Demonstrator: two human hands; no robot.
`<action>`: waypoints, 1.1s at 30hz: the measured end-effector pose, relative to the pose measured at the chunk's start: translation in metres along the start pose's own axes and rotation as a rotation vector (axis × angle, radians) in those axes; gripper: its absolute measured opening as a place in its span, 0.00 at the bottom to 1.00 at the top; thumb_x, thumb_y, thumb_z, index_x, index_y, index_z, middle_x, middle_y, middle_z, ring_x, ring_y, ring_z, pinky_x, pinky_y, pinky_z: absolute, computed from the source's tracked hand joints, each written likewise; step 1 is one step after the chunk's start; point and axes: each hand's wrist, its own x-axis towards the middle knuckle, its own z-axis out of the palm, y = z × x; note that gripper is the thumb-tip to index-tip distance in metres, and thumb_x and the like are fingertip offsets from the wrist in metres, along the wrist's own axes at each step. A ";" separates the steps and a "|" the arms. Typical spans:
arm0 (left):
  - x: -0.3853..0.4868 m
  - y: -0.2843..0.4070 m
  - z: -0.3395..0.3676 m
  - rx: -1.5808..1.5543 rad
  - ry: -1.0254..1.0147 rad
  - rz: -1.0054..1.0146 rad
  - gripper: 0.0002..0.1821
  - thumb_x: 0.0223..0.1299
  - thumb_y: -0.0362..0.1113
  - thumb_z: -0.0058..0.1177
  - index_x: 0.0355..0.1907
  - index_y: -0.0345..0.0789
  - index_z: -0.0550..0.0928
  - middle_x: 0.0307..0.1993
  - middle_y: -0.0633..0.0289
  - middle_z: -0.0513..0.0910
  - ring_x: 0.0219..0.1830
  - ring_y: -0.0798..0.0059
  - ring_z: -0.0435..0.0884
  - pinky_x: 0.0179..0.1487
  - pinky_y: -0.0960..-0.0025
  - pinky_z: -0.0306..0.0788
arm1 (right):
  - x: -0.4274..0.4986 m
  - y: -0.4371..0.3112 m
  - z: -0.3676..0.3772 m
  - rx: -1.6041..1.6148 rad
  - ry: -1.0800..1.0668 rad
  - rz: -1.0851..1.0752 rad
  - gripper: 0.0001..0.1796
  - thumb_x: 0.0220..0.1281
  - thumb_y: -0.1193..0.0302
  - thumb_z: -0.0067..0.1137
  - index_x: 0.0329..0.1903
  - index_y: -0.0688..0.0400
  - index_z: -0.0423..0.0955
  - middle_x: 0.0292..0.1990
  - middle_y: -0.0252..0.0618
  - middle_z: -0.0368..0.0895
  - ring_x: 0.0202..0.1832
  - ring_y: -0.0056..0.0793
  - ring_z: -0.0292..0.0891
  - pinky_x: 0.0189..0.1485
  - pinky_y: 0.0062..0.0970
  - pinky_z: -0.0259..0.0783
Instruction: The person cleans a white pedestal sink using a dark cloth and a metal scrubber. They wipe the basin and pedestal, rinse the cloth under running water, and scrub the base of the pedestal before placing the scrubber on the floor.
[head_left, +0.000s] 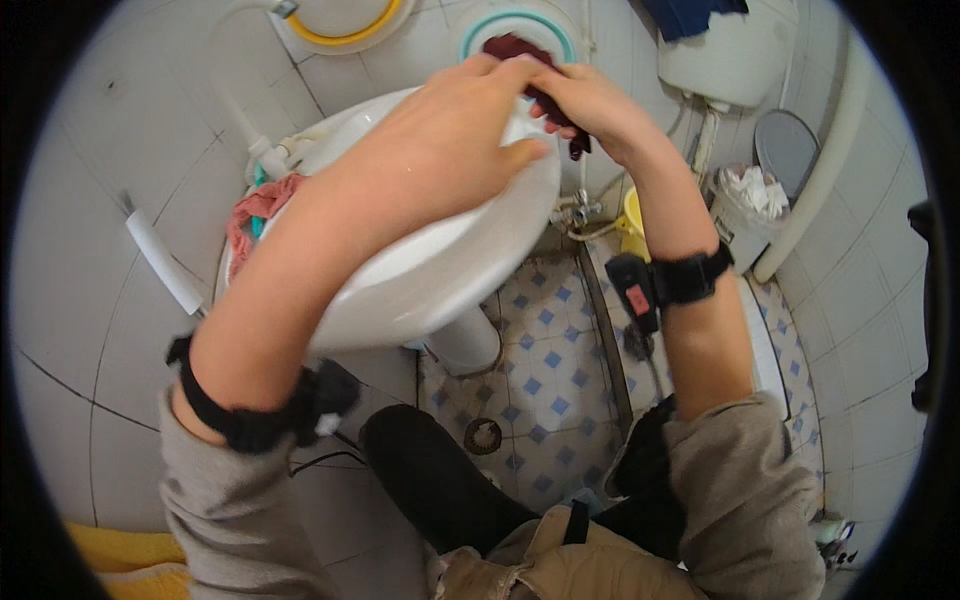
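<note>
A dark red wet cloth (551, 109) is bunched between my two hands, above the far right rim of a white ceramic washbasin (480, 259). My right hand (596, 101) grips it, with some fingertips showing beneath. My left hand (487, 105) reaches over the basin and meets the right hand at the cloth; its thumb is spread, and how firmly its fingers hold the cloth is hidden. Both forearms wear black straps with small devices. A pink cloth (262, 210) hangs on the basin's left edge.
Basins with a yellow rim (341, 37) and a teal rim (469, 34) are by the far wall. Water valves (579, 211), a yellow container (635, 217) and a filled waste bin (742, 225) are at right. A floor drain (482, 436) lies below, near my knee.
</note>
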 end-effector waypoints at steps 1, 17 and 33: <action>-0.002 0.023 0.010 -0.123 0.077 0.069 0.26 0.64 0.41 0.61 0.62 0.33 0.73 0.53 0.45 0.79 0.57 0.47 0.77 0.62 0.58 0.70 | -0.019 0.014 -0.010 0.001 0.053 0.009 0.26 0.72 0.48 0.52 0.40 0.61 0.78 0.25 0.32 0.76 0.25 0.19 0.70 0.26 0.20 0.67; -0.174 -0.008 0.271 -1.391 -0.370 -1.453 0.40 0.70 0.62 0.50 0.70 0.32 0.63 0.66 0.54 0.69 0.69 0.61 0.67 0.70 0.58 0.63 | -0.211 0.263 0.168 0.221 -0.243 0.271 0.22 0.76 0.60 0.45 0.52 0.68 0.76 0.53 0.67 0.74 0.55 0.63 0.72 0.59 0.46 0.69; -0.203 -0.056 0.290 -0.685 -0.818 -1.051 0.31 0.75 0.55 0.47 0.70 0.41 0.60 0.64 0.51 0.67 0.54 0.72 0.75 0.53 0.65 0.75 | -0.207 0.302 0.204 0.675 0.347 0.647 0.16 0.73 0.69 0.56 0.55 0.67 0.74 0.46 0.44 0.82 0.48 0.34 0.79 0.54 0.30 0.72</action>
